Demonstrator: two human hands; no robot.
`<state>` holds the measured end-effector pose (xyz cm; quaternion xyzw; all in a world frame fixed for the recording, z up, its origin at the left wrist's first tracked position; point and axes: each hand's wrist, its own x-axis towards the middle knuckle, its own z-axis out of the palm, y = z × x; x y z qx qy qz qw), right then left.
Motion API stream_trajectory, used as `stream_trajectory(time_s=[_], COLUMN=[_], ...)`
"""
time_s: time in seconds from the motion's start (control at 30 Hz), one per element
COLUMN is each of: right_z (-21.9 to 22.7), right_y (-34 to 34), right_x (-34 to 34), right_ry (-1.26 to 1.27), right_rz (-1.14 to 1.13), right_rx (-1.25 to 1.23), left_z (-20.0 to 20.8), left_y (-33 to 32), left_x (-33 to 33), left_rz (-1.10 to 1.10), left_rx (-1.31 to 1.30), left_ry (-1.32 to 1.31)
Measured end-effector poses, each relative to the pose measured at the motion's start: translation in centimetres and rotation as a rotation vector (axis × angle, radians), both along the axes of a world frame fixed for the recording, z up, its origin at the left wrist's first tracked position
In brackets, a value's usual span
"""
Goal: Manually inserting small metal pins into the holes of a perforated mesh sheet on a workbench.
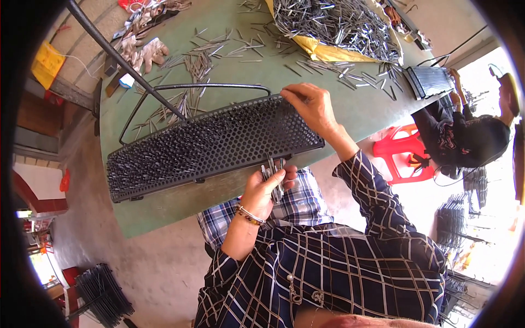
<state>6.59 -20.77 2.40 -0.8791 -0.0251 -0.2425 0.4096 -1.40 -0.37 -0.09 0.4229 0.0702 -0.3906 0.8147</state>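
A long black perforated rack (pixel 254 138) lies slantwise on the table before me. Slim dark metal pins (pixel 156 153) stand densely in its left part and along its far side; many holes at the near right are bare. In front of the rack's near edge, my left hand (pixel 258 192) is closed round a bundle of silvery metal pins (pixel 275 179). My right hand (pixel 316 109) reaches over the rack's far right end, thumb and fingers pinched together at the far edge. Whatever sits between those fingertips is too small to make out.
The green table (pixel 164 216) carries scattered pins (pixel 199 65), a heaped yellow sack (pixel 322 50) and work gloves (pixel 150 54). A black bar (pixel 123 63) slants over the rack's frame. At right, another person (pixel 465 136) handles a similar rack (pixel 429 82) near a red stool (pixel 402 156).
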Motion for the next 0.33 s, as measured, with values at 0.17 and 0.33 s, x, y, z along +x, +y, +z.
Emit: stream_trajectory(time_s=[0.17, 0.33], right_z=[-1.3, -1.5], right_y=[-0.2, 0.4], right_x=[-0.1, -0.6], right_ry=[-0.125, -0.118], right_rz=[0.059, -0.021], right_rx=[-0.242, -0.319], left_z=[-0.2, -0.9], left_y=[0.3, 0.6], left_x=[0.0, -0.1], left_rz=[-0.043, -0.006], left_rx=[-0.052, -0.12], left_ry=[0.038, 0.078])
